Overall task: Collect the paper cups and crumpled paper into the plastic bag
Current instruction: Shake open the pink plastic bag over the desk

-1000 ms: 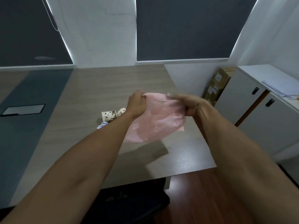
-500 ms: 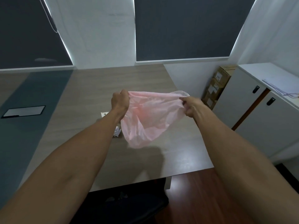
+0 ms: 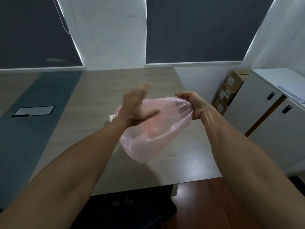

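Clenched in a fist, the right hand (image 3: 192, 104) bunches the mouth of the pink plastic bag (image 3: 148, 138), which hangs down and to the left of that grip, above the wooden table (image 3: 165, 171). Spread flat with fingers apart and blurred, the left hand (image 3: 136, 106) lies across the front of the bag's upper left side, gripping nothing that can be seen. Behind the left wrist, only a corner of a paper cup (image 3: 111, 116) shows on the table; the rest is hidden.
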A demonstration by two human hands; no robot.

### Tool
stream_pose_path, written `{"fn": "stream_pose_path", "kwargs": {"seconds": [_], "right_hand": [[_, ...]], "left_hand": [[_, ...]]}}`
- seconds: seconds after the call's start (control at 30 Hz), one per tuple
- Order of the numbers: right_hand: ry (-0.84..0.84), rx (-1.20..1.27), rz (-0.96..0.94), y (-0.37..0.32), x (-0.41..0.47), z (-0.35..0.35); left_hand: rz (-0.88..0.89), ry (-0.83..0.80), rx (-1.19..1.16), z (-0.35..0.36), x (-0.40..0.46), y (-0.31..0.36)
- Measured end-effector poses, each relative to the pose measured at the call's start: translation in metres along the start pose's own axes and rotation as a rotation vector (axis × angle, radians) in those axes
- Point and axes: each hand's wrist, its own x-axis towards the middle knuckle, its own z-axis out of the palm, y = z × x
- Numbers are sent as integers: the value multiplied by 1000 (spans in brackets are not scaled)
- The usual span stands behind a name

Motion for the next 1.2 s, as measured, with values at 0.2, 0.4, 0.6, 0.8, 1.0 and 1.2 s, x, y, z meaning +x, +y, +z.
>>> {"fn": "stream_pose_path", "kwargs": {"seconds": [0.2, 0.4, 0.6, 0.8, 1.0, 1.2], "right_hand": [[235, -773, -186, -14, 0, 12], [973, -1143, -824, 28, 28, 38], [835, -296, -321, 50, 45, 27], [410, -63, -30, 13, 21, 3], [152, -130, -131, 6, 20, -23], [326, -528, -401, 5, 38, -21]], "left_hand": [[-306, 36, -156, 14, 19, 17], [-408, 86, -131, 6, 41, 19], [-438, 161, -96, -10, 41, 0], [-482, 97, 87, -26, 10, -42], [-477, -59, 141, -33, -13, -67], [-138, -77, -10, -40, -28, -66]]}}
